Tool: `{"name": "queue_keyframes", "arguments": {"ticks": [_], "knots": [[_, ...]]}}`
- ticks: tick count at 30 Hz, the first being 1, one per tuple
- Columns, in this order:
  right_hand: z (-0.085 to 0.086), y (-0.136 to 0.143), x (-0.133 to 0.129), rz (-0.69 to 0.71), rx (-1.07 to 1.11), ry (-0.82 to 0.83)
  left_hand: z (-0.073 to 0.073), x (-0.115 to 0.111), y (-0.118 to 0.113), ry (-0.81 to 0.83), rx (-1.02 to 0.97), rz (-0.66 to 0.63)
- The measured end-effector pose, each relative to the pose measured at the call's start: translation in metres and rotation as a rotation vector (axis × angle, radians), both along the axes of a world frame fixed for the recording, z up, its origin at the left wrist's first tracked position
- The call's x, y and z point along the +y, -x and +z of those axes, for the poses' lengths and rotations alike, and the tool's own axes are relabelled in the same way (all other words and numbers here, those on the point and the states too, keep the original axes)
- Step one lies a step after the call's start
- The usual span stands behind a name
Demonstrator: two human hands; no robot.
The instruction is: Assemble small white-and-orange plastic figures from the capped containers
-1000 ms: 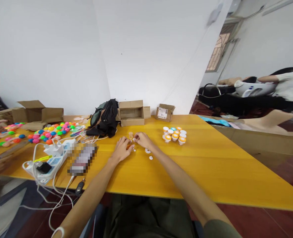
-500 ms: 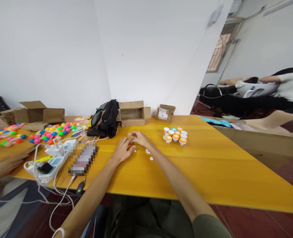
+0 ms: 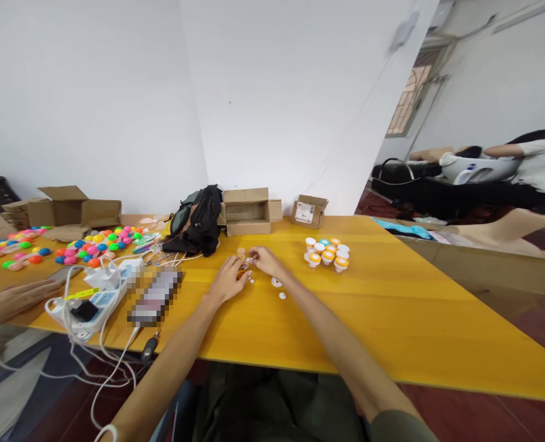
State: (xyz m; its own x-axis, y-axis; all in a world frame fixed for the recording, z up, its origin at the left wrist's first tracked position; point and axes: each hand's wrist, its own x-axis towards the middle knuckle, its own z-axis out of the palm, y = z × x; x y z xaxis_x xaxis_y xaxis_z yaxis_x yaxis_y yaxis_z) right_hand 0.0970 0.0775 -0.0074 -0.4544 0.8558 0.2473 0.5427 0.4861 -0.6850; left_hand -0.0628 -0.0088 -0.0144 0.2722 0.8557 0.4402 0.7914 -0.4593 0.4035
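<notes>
My left hand (image 3: 227, 280) rests on the table with its fingers curled around a small orange round piece (image 3: 241, 275), which is mostly hidden. Close by on the right, my right hand (image 3: 265, 262) has its fingertips drawn together at a small white ring-shaped part (image 3: 249, 260); whether it is pinched is too small to tell. A pale tan disc (image 3: 241, 251) lies just beyond both hands. Near my left thumb is a tiny white piece (image 3: 252, 281). A white disc (image 3: 276, 282) and a smaller white disc (image 3: 282, 296) lie beside my right forearm.
Capped round pieces in white, orange and teal (image 3: 327, 252) stand grouped at right. Behind are a small carton (image 3: 309, 212), an open carton (image 3: 248, 221) and a black bag (image 3: 198, 224). Leftward are a phone (image 3: 156, 298), a power strip (image 3: 109, 301), colourful balls (image 3: 90, 248) and another person's hand (image 3: 23, 294).
My right hand has shifted slightly, showing more of the white ring and tan disc. My left hand stays in place. At far left, the other person's hand has moved a little.
</notes>
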Motion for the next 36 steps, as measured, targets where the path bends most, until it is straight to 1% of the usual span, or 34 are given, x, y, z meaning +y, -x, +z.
{"name": "queue_keyframes", "arguments": {"ticks": [2, 4, 7, 9, 12, 14, 19, 24, 27, 32, 36], "knots": [[0.001, 0.003, -0.001, -0.002, -0.011, -0.014, 0.001, 0.0, 0.0, 0.002, -0.003, -0.001], [0.001, 0.001, -0.004, -0.034, -0.033, -0.033, 0.002, 0.0, 0.001, 0.004, -0.006, 0.001], [0.003, -0.009, -0.01, -0.087, -0.061, -0.056, 0.006, -0.001, 0.003, 0.009, 0.001, 0.023], [0.005, -0.017, -0.015, -0.088, -0.073, -0.051, 0.008, -0.002, 0.005, 0.025, 0.012, 0.049], [0.006, -0.028, -0.021, -0.073, -0.082, -0.027, 0.012, -0.004, 0.008, 0.061, 0.029, 0.077], [0.005, -0.031, -0.024, -0.049, -0.076, -0.028, 0.013, -0.005, 0.009, 0.075, 0.043, 0.074], [0.002, -0.03, -0.027, 0.01, -0.033, -0.043, 0.014, -0.008, 0.009, 0.074, 0.083, 0.041], [0.002, -0.028, -0.027, 0.042, 0.024, -0.025, 0.014, -0.007, 0.009, 0.041, 0.066, 0.013], [0.005, -0.027, -0.029, 0.075, 0.099, 0.017, 0.014, -0.007, 0.008, 0.007, 0.04, -0.008], [0.01, -0.019, -0.036, 0.165, 0.254, 0.162, 0.014, -0.007, 0.003, -0.056, -0.007, -0.064], [0.01, -0.014, -0.038, 0.186, 0.276, 0.287, 0.013, -0.007, 0.0, -0.068, -0.023, -0.091]]}}
